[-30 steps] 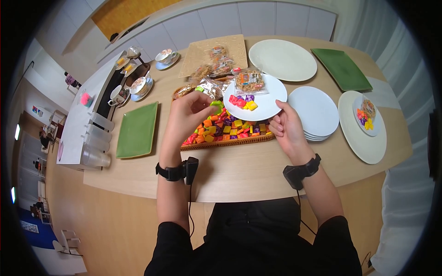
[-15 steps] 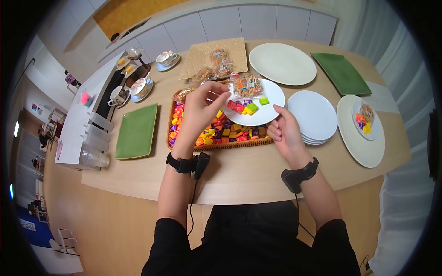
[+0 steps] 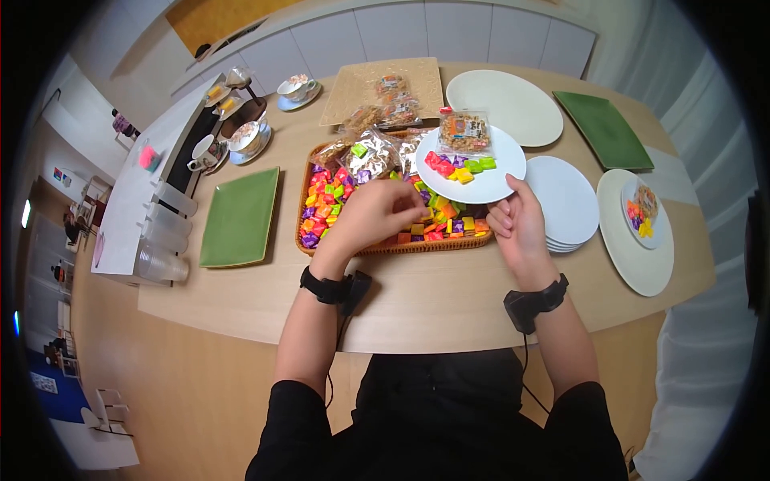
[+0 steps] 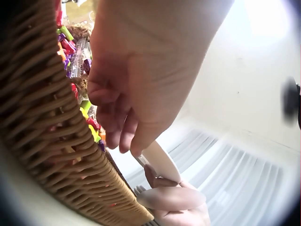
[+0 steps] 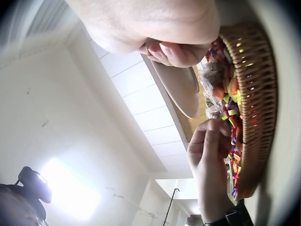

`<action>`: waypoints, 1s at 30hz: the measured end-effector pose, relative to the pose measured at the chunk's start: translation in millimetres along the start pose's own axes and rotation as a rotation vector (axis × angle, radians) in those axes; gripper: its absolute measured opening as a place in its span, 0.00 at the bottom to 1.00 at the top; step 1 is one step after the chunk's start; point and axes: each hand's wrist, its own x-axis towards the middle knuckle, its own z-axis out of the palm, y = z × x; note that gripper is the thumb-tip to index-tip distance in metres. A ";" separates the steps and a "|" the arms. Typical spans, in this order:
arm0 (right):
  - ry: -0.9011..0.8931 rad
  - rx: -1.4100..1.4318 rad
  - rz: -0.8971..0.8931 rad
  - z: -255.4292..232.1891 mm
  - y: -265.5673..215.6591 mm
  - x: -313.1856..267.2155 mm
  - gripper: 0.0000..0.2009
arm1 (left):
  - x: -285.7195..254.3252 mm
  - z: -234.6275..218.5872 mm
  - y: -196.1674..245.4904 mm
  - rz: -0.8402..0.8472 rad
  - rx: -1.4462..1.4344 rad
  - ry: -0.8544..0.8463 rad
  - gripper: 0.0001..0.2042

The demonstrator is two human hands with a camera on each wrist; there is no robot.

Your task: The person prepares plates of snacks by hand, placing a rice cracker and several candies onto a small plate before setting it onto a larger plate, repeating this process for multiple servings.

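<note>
My right hand [image 3: 516,228] pinches the edge of a small white plate [image 3: 437,138], thumb on top and fingers beneath, holding it over the basket's right side. On the plate lie a clear-wrapped crunchy snack [image 3: 465,132] and several small wrapped candies [image 3: 463,175] in pink-red, purple, yellow and green. My left hand [image 3: 370,218] hovers low over the wicker basket [image 3: 353,250], fingers loosely bent, beside the plate's left edge. No item shows between its fingers [image 4: 123,134] in the left wrist view. Colourful wrapped candies [image 3: 325,196] and silvery packets [image 3: 373,156] fill the basket.
A stack of white plates [image 3: 565,200] stands right of the basket. Farther right, an oval platter [image 3: 634,264] bears a filled small plate [image 3: 654,228]. Green plates [image 3: 239,216] lie at left and far right. A beige board [image 3: 353,80] with snack packets and another oval platter [image 3: 513,104] are behind.
A green candy pinched by my left hand has been let go onto the plate. That hand rose near the plate's left edge, then came down over the basket. My right hand keeps holding the plate.
</note>
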 end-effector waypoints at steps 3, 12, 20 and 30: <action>0.010 -0.004 0.008 0.3 1.1 -0.2 0.12 | -0.8 5.6 2.9 -0.006 0.118 -0.131 0.08; -0.001 -0.002 0.037 0.0 1.7 -0.4 0.12 | -0.5 13.3 -3.7 0.109 0.333 -0.101 0.10; -0.016 0.014 0.007 2.1 -2.5 -3.3 0.12 | 10.0 33.8 -0.3 0.181 -0.024 0.063 0.13; -0.026 0.033 0.022 -0.5 -1.8 -1.7 0.12 | 11.8 52.5 20.5 0.120 0.232 0.096 0.12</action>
